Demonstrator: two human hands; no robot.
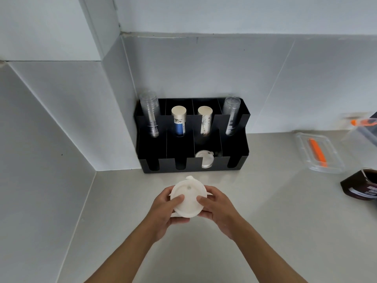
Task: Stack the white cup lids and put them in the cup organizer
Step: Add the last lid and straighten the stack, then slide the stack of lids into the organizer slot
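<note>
We hold a stack of white lids (187,199) between both hands, in front of the black organizer (191,137) and raised a little above the counter (255,201). Our left hand (163,209) curls around the stack's left side, thumb pressed on the top lid and fingers closed underneath. Our right hand (219,209) grips the right side the same way, thumb flat on top, fingers wrapped beneath. Neither hand is spread; both pinch the stack firmly.

The top lid is round and matte white, with a small dot-like hole toward the organizer side and a little tab sticking out at that edge. Rims of further lids peek out below it, slightly uneven.

In the organizer's front row, the third slot from the left holds another white lid (204,159), lying tilted. Behind, the organizer's back row carries a tall stack of clear cups (150,114) on the left, two paper cup stacks (179,123) in the middle, and more clear cups (231,115) on the right.
</note>
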